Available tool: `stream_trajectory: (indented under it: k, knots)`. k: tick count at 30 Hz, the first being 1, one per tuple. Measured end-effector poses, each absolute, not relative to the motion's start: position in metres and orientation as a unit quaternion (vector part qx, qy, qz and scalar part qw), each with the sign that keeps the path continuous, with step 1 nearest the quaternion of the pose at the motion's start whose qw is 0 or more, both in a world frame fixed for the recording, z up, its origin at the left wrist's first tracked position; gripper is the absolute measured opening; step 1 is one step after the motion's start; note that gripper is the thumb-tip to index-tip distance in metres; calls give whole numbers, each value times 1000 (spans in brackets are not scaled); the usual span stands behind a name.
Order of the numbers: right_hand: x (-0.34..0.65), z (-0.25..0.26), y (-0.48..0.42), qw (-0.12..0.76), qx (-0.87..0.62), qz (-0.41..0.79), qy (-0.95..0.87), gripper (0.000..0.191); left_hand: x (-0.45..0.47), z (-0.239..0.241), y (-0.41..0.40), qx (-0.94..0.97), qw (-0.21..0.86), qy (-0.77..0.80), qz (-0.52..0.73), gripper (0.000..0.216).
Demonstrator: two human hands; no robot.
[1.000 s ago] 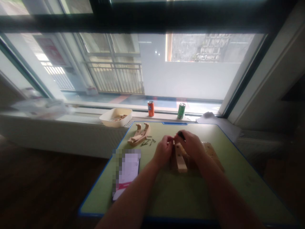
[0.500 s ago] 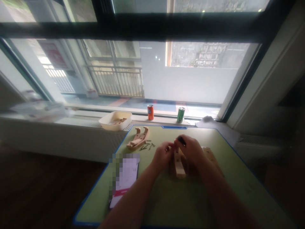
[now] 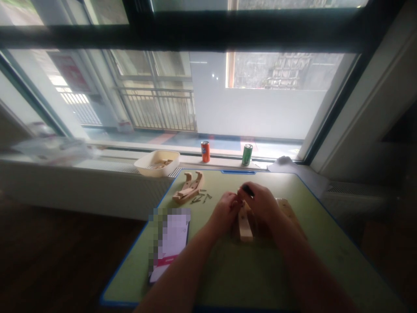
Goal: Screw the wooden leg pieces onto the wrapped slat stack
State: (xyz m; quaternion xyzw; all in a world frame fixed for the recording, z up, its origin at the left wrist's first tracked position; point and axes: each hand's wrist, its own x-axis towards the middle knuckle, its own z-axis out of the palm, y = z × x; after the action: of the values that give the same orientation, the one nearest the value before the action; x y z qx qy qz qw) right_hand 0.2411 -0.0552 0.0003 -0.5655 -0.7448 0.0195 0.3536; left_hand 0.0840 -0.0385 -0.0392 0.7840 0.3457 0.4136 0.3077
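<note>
A pale wooden piece [image 3: 245, 228] with dark holes lies on the green-topped table, its near end towards me. My left hand [image 3: 226, 208] is closed at its far end, fingertips curled in against the wood. Right beside it, my right hand [image 3: 262, 202] grips a short black handle [image 3: 248, 190], which looks like a screwdriver's. The fingers of both hands meet over the far end, so the tool's tip and whatever it touches are hidden. A flat wooden board [image 3: 286, 208] with holes lies partly behind my right forearm.
Curved wooden parts [image 3: 190, 189] and several loose screws [image 3: 202, 198] lie at the table's [image 3: 221, 278] back left. A phone [image 3: 171, 243] is by my left forearm. A cream basin [image 3: 156, 164], orange can [image 3: 205, 152] and green can [image 3: 246, 154] stand along the sill.
The whole view has shifted slightly. My hands stay together at the wooden piece's far end, with only a small shift of the fingers and the black handle.
</note>
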Motion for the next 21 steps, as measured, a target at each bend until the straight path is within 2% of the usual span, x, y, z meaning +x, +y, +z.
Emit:
stream_trajectory:
  k: [6, 12, 17, 21]
  knots:
    - [241, 2, -56, 371, -542, 3, -754, 18, 84, -39, -37, 792, 303, 350, 398, 16]
    - [249, 19, -67, 483, -505, -109, -707, 25, 82, -35, -40, 783, 341, 355, 382, 18]
    - [240, 29, -76, 586, -479, 24, -654, 15, 82, -35, -39, 777, 357, 349, 382, 18]
    - [233, 23, -72, 622, -475, 98, -614, 12, 81, -35, -38, 777, 360, 346, 383, 18]
